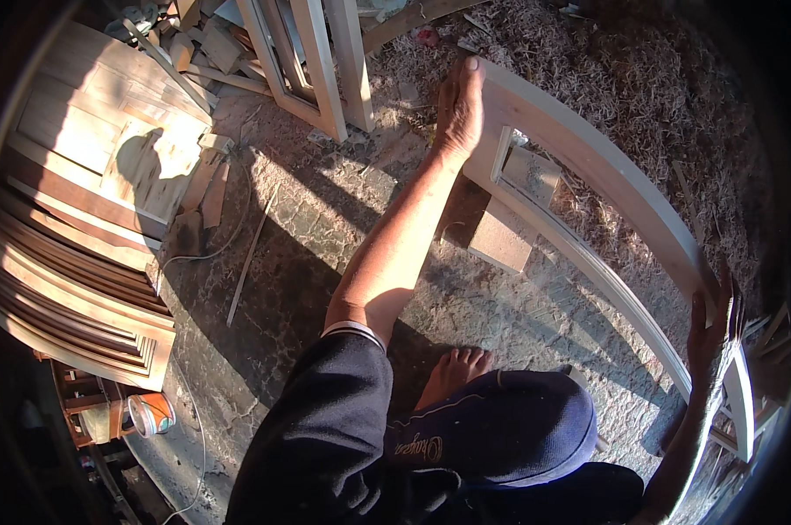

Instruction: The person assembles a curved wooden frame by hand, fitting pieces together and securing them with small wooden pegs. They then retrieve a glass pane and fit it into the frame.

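A long pale wooden frame (601, 153) with an open middle stretches across the right side, tilted, its far-left end near the top centre. My left hand (461, 109) grips that end, with the thumb along the wood and the fingers mostly hidden behind the edge. At the other end my right hand (715, 328) is closed round the frame, partly in shadow. A wooden block (505, 232) shows beneath the frame, near its left end.
Panelled wooden doors (80, 306) lie stacked at left, near a paint bucket (152, 413). An upright wooden frame (312, 109) stands at the top beside offcuts (220, 48). Wood shavings (623, 70) cover the upper right. A cable (198, 407) and a thin stick (253, 254) lie on the floor.
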### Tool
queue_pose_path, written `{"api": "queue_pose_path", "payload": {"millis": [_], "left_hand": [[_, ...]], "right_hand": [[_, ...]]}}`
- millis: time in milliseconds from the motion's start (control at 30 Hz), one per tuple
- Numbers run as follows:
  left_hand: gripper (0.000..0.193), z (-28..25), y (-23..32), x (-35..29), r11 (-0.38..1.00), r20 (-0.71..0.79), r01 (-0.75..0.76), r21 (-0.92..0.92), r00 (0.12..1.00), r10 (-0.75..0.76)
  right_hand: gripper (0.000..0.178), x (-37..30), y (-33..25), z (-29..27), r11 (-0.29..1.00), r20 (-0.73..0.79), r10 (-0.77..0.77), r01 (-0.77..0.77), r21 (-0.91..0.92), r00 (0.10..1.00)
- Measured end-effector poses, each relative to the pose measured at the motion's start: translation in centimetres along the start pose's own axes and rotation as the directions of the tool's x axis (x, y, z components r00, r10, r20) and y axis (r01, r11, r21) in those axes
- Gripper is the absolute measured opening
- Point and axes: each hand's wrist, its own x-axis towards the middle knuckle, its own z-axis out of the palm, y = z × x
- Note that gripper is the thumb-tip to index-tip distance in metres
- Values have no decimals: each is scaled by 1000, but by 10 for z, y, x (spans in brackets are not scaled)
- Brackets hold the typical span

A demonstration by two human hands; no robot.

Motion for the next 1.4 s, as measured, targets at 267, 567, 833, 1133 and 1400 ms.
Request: {"api": "queue_pose_path", "payload": {"millis": [267, 567, 833, 1133, 1400], "left_hand": [[48, -329, -156, -168, 310, -534, 629, 713, 774, -341], [49, -582, -174, -348, -299, -737, 695, 654, 496, -458], [25, -487, -107, -290, 95, -405, 480, 872, 817, -410], [19, -141, 31, -179, 978, -85, 170, -118, 980, -180], [11, 55, 151, -151, 916, 367, -338, 217, 898, 244]], "right_hand": [[45, -16, 42, 26, 999, 96, 35, -35, 5, 995], [48, -11, 91, 23, 988, 226, 138, -119, -98, 964], [50, 2, 61, 33, 997, 193, 78, -81, 5, 978], [57, 60, -85, 15, 970, 39, -118, 107, 217, 992], [34, 64, -71, -7, 809, 42, -57, 21, 588, 998]]}}
